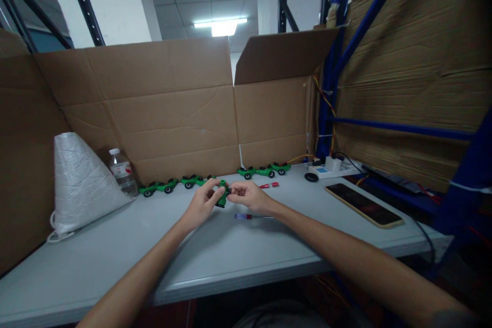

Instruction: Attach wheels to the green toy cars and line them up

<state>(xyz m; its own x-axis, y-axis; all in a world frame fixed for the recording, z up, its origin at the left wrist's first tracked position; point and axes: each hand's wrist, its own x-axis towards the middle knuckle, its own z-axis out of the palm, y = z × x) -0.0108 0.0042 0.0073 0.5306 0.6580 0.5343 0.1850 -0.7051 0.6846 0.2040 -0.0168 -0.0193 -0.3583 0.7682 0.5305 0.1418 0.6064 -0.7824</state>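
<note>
My left hand [202, 202] is closed around a green toy car [221, 197], held upright above the table's middle. From the other side, my right hand [249, 198] has thumb and fingers pinched at a small dark part on the toy's edge. Whether that part is a wheel is too small to tell. Just below my right hand lies a screwdriver [243, 217] with a clear bluish handle. A red-handled screwdriver [269, 185] rests behind the right wrist.
Several green toy cars with black wheels [158, 187] line the table's back edge. At left stand a silvery bag [82, 184] and a water bottle [122, 171]. A phone [363, 205] and a power strip [338, 168] with cables sit right. Cardboard [165, 107] walls the back.
</note>
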